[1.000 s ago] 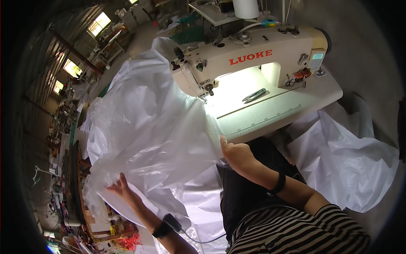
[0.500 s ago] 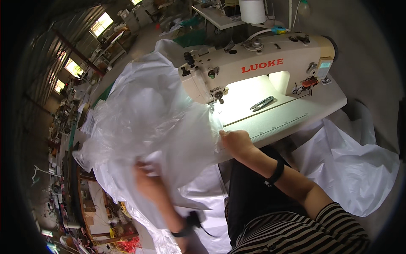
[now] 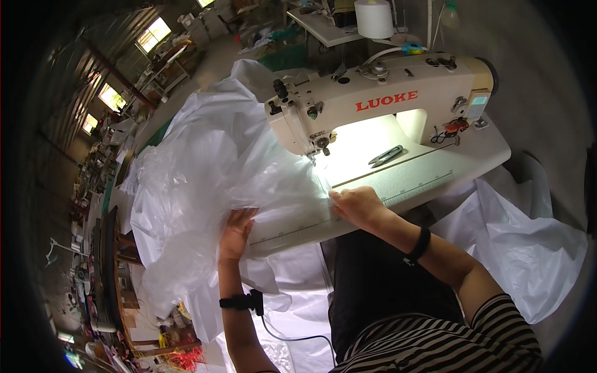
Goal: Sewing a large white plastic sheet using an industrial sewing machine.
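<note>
A large heap of thin white plastic sheeting [image 3: 199, 149] covers the left part of the sewing machine's bed and hangs off its front. Its edge runs under the lit needle area of the white sewing machine [image 3: 336, 102]. Just in front of the needle, my right hand [image 3: 360, 205] is closed, pinching the sheeting's edge between thumb and fingers. Farther left, near the front of the bed, my left hand [image 3: 235, 235] lies against the heap with its fingers stretched out; the sheeting partly hides them.
Grey thread snips [image 3: 387, 155] lie on the bed under the machine's arm. A white thread cone [image 3: 373, 20] stands behind the machine. More white sheeting [image 3: 510, 242] hangs at the right. A cable runs from my left wristband [image 3: 242, 302]. Cluttered shelves line the far left.
My left hand has moved up and slightly right, pushing the sheeting back and uncovering the bed's front edge with its ruler. My right hand keeps its pinch near the needle.
</note>
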A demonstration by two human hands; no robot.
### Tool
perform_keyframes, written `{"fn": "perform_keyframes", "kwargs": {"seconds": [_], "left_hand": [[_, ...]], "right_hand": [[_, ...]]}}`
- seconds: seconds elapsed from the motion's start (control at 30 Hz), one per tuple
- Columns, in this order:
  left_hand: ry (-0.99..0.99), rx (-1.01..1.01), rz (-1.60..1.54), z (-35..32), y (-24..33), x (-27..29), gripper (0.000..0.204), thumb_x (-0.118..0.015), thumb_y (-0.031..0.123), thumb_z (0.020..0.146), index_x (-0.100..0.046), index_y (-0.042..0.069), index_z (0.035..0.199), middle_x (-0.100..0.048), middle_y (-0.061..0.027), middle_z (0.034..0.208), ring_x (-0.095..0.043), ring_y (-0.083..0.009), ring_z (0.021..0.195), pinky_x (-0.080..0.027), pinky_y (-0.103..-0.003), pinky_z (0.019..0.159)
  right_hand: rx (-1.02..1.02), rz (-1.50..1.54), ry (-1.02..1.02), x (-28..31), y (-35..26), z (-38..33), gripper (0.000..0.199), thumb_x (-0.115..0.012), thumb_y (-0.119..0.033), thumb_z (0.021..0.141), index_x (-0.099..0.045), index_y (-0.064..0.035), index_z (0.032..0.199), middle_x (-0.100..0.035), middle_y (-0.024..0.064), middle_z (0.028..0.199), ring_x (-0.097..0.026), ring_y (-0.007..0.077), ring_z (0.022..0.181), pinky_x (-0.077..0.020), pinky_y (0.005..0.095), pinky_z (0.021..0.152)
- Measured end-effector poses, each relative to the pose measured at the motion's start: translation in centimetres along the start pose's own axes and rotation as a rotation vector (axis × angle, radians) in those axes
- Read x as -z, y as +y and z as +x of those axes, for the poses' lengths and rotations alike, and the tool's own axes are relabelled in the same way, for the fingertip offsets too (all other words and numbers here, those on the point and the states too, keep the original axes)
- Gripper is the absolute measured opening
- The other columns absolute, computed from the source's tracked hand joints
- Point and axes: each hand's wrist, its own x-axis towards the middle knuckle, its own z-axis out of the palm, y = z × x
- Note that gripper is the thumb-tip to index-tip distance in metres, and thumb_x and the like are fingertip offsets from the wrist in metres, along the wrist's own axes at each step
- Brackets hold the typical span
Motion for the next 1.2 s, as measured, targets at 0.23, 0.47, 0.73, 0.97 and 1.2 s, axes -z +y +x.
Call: {"fn": "perform_keyframes", "kwargs": {"seconds": [0.23, 0.47, 0.73, 0.97, 1.2], "left_hand": [[0.101, 0.015, 0.022, 4.6, -0.5, 0.3, 0.036, -0.061, -0.001, 0.084, -0.065, 0.009, 0.118, -0.063, -0.0145, 0.112, -0.059, -0.0338, 0.107, -0.049, -0.040, 0.090], [-0.047, 0.176, 0.299, 5.6, 10.6, -1.1, 0.031, -0.070, 0.011, 0.076, -0.066, 0.017, 0.106, -0.062, -0.0041, 0.114, -0.058, -0.0245, 0.106, -0.045, -0.044, 0.094], [0.237, -0.331, 0.287, 10.2, 13.4, -4.5, 0.027, -0.075, 0.015, 0.072, -0.069, 0.016, 0.098, -0.062, -0.0021, 0.119, -0.053, -0.0217, 0.120, -0.032, -0.049, 0.109], [0.168, 0.019, -0.174, 12.4, 10.9, -7.7, 0.010, -0.072, 0.016, 0.078, -0.067, 0.010, 0.084, -0.068, -0.0032, 0.087, -0.064, -0.0226, 0.087, -0.043, -0.040, 0.090], [0.220, 0.012, -0.277, 11.4, 11.3, -7.8, 0.032, -0.073, 0.013, 0.076, -0.062, 0.006, 0.105, -0.069, -0.0077, 0.090, -0.065, -0.0252, 0.083, -0.047, -0.039, 0.078]], "right_hand": [[-0.021, 0.000, -0.132, 0.3, 1.0, 3.5, 0.021, -0.054, -0.020, 0.093, -0.064, -0.0025, 0.098, -0.068, 0.0119, 0.072, -0.070, 0.0292, 0.071, -0.0551, 0.0399, 0.062], [-0.040, 0.062, -0.144, 0.0, 2.4, 3.6, 0.019, -0.052, -0.017, 0.092, -0.066, -0.0065, 0.101, -0.069, 0.0121, 0.081, -0.070, 0.0306, 0.080, -0.0546, 0.0410, 0.068], [0.039, 0.064, -0.161, 0.0, 3.8, 4.2, 0.022, -0.058, -0.018, 0.090, -0.067, -0.0130, 0.108, -0.070, 0.0114, 0.085, -0.069, 0.0291, 0.084, -0.0532, 0.0407, 0.072], [0.049, 0.191, -0.020, -0.4, 4.3, 3.8, 0.017, -0.063, -0.025, 0.089, -0.068, -0.0151, 0.103, -0.070, 0.0085, 0.088, -0.069, 0.0277, 0.085, -0.0534, 0.0390, 0.071], [0.149, 0.243, 0.075, -1.2, 5.2, 4.0, 0.017, -0.065, -0.026, 0.088, -0.066, -0.0144, 0.100, -0.069, 0.0047, 0.090, -0.069, 0.0254, 0.083, -0.0540, 0.0376, 0.070]]}}
